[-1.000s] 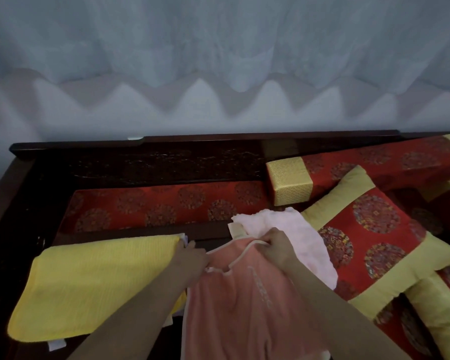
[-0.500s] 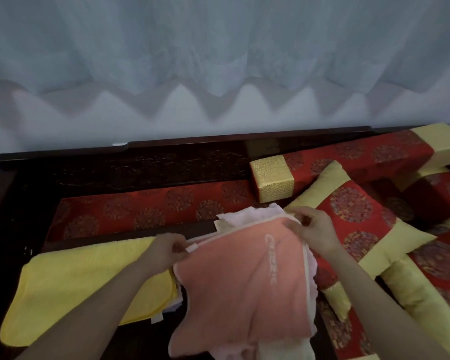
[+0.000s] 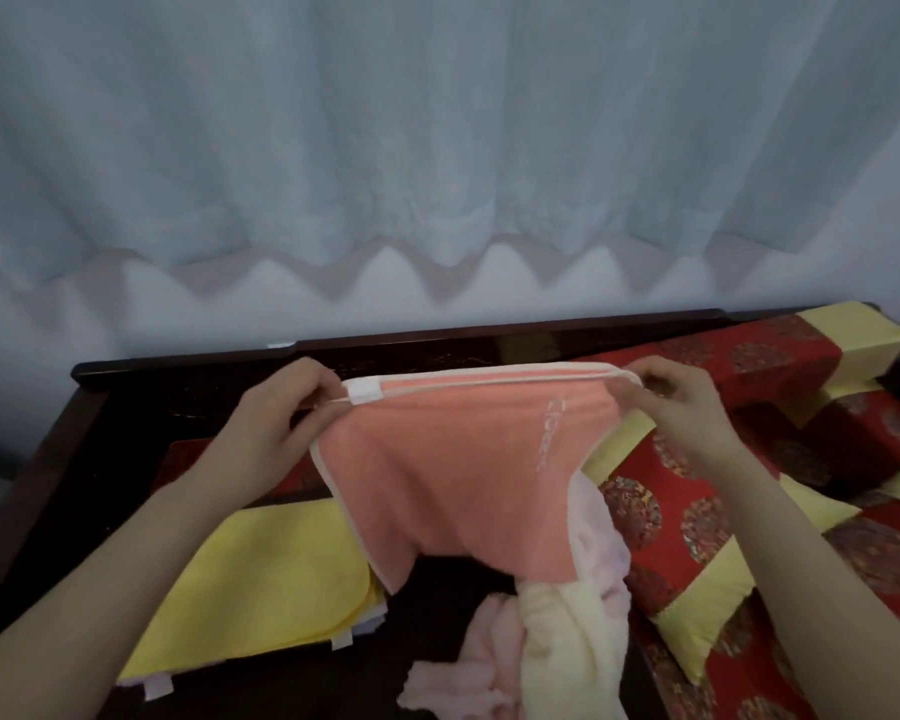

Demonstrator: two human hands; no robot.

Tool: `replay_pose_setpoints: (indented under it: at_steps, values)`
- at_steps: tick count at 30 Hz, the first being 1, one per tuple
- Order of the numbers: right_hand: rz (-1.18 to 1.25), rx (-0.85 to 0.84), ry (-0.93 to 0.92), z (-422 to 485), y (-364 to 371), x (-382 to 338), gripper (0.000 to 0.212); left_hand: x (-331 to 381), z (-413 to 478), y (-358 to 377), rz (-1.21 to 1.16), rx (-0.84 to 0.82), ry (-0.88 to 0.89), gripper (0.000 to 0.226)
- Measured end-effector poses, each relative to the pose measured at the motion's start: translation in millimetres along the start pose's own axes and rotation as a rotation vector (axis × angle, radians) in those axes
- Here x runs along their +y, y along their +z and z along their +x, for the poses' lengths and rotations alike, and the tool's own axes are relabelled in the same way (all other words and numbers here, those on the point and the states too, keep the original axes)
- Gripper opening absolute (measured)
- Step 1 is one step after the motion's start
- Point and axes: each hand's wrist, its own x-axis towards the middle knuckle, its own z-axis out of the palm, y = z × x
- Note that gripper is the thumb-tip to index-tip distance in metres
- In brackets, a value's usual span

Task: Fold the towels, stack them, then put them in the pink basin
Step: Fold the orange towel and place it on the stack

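Head view: the person holds up a salmon-pink terry towel with cream piping (image 3: 463,475), stretched between both hands above a dark carved wooden bench (image 3: 178,366). The left hand (image 3: 276,413) pinches the towel's upper left corner between thumb and curled fingers, just beside a small white sewn-on label (image 3: 363,394). The right hand (image 3: 681,402) pinches the upper right corner in the same way, with its fingers bent round the piping. Two piped edges run side by side along the taut top, and the cloth hangs down from them in a sagging sheet, clear of the seat. Pale embroidered lettering runs down its right part.

Below the hanging edge lies a loose heap: a fluffy pale pink towel (image 3: 468,662) and a soft cream towel (image 3: 567,641), crumpled together and touching. To the left, under the left forearm, a folded yellow towel (image 3: 261,579) lies flat, with paler layers and white tags showing at its near edge. To the right sits a red brocade cushion with yellow-gold borders (image 3: 697,537), and behind it a long red bolster with a yellow end (image 3: 801,356). A pale blue-white curtain (image 3: 437,148) hangs behind the bench.
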Motion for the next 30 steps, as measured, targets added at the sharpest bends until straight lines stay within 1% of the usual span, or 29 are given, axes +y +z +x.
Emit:
replay_pose_setpoints:
  at_steps: [2, 4, 5, 7, 8, 9, 11, 13, 15, 16, 17, 19, 21, 25, 28, 30]
  values:
    - [0.035, -0.006, -0.024, -1, 4, -18, 0.004, 0, -6, -22, 0.032, -0.075, 0.006, 0.016]
    - [0.027, -0.018, -0.039, -3, 11, -30, 0.008, -9, -15, -36, 0.149, -0.18, 0.002, 0.035]
    - [0.01, -0.028, -0.048, -5, 19, -36, 0.011, -14, -24, -42, 0.243, -0.227, 0.013, 0.038]
    - [-0.044, -0.056, -0.068, -9, 36, -45, 0.012, -19, -37, -50, 0.397, -0.29, 0.035, 0.025]
    - [-0.068, -0.058, -0.078, -11, 46, -49, 0.011, -20, -44, -56, 0.417, -0.284, 0.036, 0.018]
    - [-0.085, -0.04, -0.093, -13, 56, -53, 0.01, -21, -50, -62, 0.396, -0.245, 0.031, 0.011]
    - [-0.049, 0.039, -0.12, -16, 74, -61, 0.009, -22, -60, -76, 0.266, -0.102, -0.036, 0.002]
    - [0.043, 0.092, -0.127, -19, 85, -73, 0.009, -17, -68, -89, 0.005, 0.063, -0.167, 0.003]
    - [0.154, 0.078, -0.132, -24, 95, -90, 0.014, -10, -74, -102, -0.287, 0.177, -0.276, 0.01]
    - [0.223, 0.066, -0.12, -27, 100, -99, 0.016, -7, -78, -110, -0.403, 0.232, -0.302, 0.012]
    - [0.291, 0.065, -0.099, -29, 104, -107, 0.017, -9, -80, -118, -0.459, 0.288, -0.304, 0.012]
    - [0.357, 0.084, -0.058, -32, 113, -123, 0.018, -11, -83, -135, -0.464, 0.379, -0.294, 0.01]
    - [0.337, 0.099, -0.061, -32, 125, -142, 0.021, -14, -84, -155, -0.422, 0.436, -0.28, 0.014]
    - [0.328, 0.1, -0.081, -28, 139, -177, 0.017, -13, -79, -190, -0.378, 0.49, -0.261, 0.019]
    - [0.386, -0.03, -0.075, -37, 137, -190, 0.012, -14, -93, -209, -0.376, 0.468, -0.272, 0.022]
    - [0.451, -0.174, -0.038, -55, 133, -190, 0.01, -15, -118, -214, -0.398, 0.36, -0.342, 0.027]
